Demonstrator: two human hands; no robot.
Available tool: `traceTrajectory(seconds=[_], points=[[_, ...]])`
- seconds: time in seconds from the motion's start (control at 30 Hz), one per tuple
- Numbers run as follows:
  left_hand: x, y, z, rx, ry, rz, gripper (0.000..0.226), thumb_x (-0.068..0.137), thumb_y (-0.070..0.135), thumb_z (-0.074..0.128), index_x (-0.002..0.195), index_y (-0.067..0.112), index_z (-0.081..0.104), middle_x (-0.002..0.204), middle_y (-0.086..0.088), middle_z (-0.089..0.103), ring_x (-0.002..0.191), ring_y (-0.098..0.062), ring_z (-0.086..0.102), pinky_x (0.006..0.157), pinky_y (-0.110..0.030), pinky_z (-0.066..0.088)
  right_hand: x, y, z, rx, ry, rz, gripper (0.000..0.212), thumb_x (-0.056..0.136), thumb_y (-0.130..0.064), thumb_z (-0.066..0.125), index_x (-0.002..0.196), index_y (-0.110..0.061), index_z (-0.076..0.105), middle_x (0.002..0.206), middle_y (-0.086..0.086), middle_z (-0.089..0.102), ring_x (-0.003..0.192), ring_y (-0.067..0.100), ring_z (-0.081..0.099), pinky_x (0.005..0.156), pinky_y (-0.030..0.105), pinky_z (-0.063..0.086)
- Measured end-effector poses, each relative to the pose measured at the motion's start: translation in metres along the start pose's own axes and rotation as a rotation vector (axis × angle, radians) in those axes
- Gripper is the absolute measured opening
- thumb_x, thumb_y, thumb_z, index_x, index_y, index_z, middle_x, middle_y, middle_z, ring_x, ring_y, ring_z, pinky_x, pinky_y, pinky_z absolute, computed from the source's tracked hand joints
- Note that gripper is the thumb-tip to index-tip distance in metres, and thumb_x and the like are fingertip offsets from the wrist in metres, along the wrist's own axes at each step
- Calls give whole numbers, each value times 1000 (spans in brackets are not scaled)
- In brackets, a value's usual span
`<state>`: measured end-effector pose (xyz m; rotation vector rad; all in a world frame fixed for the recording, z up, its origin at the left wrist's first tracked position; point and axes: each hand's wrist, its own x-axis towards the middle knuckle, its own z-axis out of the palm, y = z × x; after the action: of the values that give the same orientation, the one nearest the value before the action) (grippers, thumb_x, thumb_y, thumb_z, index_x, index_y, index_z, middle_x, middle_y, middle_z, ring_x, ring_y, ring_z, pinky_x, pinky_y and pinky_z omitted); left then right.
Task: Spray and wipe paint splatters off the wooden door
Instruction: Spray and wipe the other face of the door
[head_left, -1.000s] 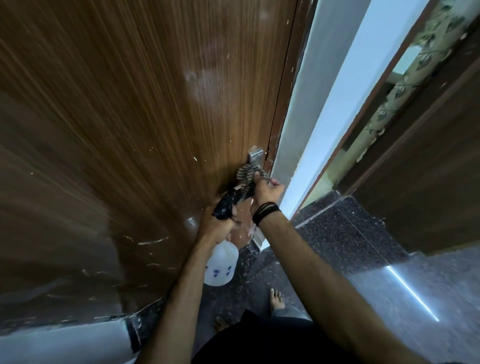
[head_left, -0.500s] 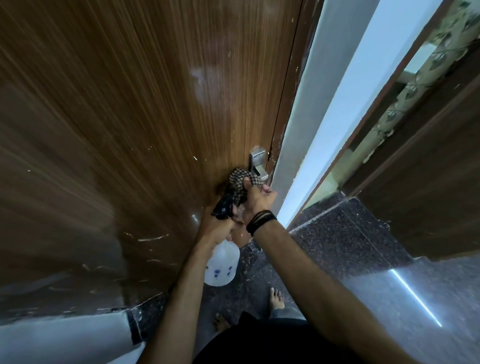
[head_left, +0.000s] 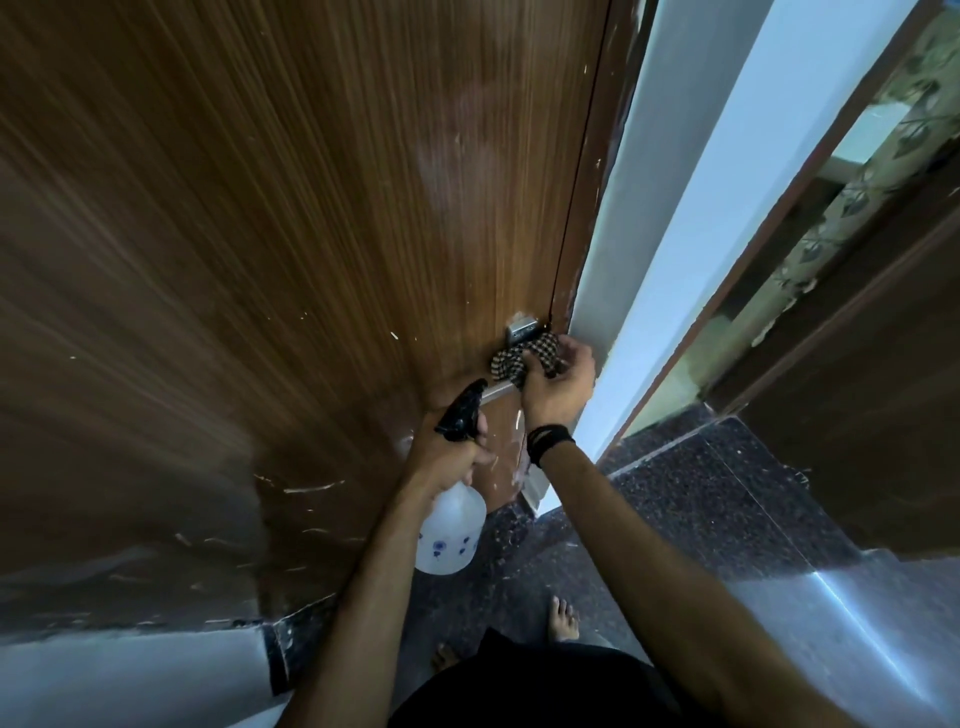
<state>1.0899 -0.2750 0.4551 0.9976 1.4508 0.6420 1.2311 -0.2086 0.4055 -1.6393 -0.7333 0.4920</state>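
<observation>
A brown wooden door (head_left: 291, 218) fills the left and centre, flecked with white paint splatters, most of them low near its edge. My right hand (head_left: 558, 379) grips a checked cloth (head_left: 522, 358) bunched against the door just below the metal lock plate (head_left: 522, 332). My left hand (head_left: 447, 457) holds a white spray bottle (head_left: 449, 535) by its neck, with the black nozzle (head_left: 462, 408) pointing up towards the door handle.
A white door frame (head_left: 670, 218) runs along the door's right edge. Dark speckled stone floor (head_left: 691, 499) lies below, and my bare feet (head_left: 563, 618) stand on it. A second brown door (head_left: 872, 374) stands at the right, with a patterned curtain (head_left: 841, 208) behind it.
My right hand has slid the cloth rightwards, from beside the spray nozzle to the door's edge under the lock plate. The left hand and bottle have barely moved.
</observation>
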Motion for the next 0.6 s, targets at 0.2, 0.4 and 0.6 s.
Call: traceTrajectory(seconds=[0.2, 0.4, 0.6], points=[[9, 1, 5, 9, -13, -1, 35, 79, -16, 65, 80, 19, 60, 72, 0, 58, 44, -8, 43, 43, -21, 38, 12, 3, -5, -106, -144, -495, 37, 79, -6, 79, 113, -7, 65, 109, 10, 66, 103, 20, 61, 91, 26, 47], [15, 1, 12, 22, 16, -35, 31, 76, -11, 71, 83, 19, 65, 73, 2, 61, 46, -9, 45, 47, -24, 40, 21, 18, -1, 27, -58, -276, 27, 75, -15, 86, 96, -11, 69, 96, -1, 68, 90, 10, 64, 85, 31, 55], [15, 1, 23, 36, 67, -100, 31, 72, -5, 74, 94, 14, 63, 67, 0, 60, 40, -10, 45, 45, -23, 40, 27, 18, -5, 34, -76, -263, 27, 75, -17, 86, 96, -11, 69, 94, -1, 69, 88, 13, 64, 85, 35, 56]])
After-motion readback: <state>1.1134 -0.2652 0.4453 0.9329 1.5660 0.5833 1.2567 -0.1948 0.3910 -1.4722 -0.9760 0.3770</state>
